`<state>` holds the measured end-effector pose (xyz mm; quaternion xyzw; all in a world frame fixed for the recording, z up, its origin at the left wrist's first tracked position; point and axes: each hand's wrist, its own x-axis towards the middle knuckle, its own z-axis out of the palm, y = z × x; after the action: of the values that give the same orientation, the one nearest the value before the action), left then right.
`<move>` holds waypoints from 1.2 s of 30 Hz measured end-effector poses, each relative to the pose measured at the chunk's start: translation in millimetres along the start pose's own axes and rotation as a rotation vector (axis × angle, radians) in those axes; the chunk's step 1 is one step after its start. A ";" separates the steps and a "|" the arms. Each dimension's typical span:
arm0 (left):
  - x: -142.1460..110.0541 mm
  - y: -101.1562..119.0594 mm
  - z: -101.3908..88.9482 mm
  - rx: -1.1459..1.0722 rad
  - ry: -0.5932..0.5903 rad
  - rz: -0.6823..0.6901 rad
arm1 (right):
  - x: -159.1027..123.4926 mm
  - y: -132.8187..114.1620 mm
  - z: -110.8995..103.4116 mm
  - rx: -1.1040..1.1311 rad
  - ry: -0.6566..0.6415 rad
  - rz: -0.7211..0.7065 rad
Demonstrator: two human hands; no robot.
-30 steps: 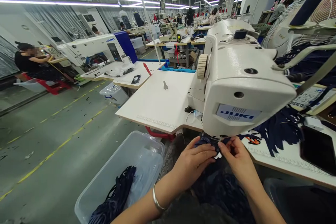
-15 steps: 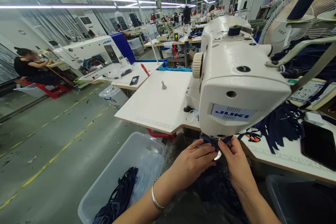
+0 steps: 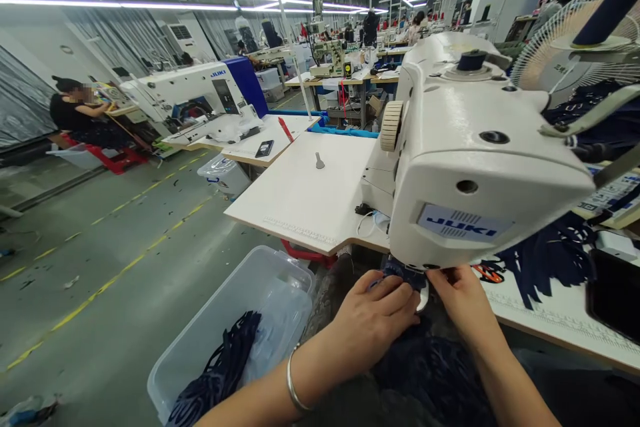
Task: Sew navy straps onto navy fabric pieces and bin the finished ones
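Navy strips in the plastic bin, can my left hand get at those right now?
Probably yes: the bin has no lid on, and nothing seems to cover the strips. But your left hand is on dark fabric by the machine head.

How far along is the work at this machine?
Possibly done: navy strips in the clear bin, though nothing confirms it. In hand: navy material at the machine head, left hand on it, right hand close by. Possibly left: loose strips on the right. No reliable count.
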<state>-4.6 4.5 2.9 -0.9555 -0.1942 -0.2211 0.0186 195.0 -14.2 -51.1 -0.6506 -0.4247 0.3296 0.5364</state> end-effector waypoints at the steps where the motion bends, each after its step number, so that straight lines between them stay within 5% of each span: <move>1: 1.1 0.6 -0.7 0.015 -0.002 -0.003 | 3.9 -2.3 -0.7 -0.027 -0.020 -0.026; 7: 6.4 2.2 3.5 0.075 0.013 -0.039 | 22.7 -16.7 1.6 -0.242 -0.025 -0.237; 10: 8.0 3.6 9.9 0.097 0.039 -0.054 | 32.5 -9.8 3.5 -0.363 0.025 -0.404; 15: 8.5 7.0 15.3 0.123 0.053 -0.068 | 38.9 3.7 5.6 -0.429 0.028 -0.483; 27: 8.5 10.2 16.9 0.210 0.047 -0.072 | 35.4 15.2 6.7 -0.512 -0.030 -0.495; 36: 5.7 14.0 14.7 0.259 0.061 -0.098 | 32.7 -2.9 8.4 -0.462 -0.041 -0.362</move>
<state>11.5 -4.6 -7.2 -0.9274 -0.2670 -0.2236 0.1366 200.7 19.2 -49.2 -0.6624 -0.6084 0.1365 0.4153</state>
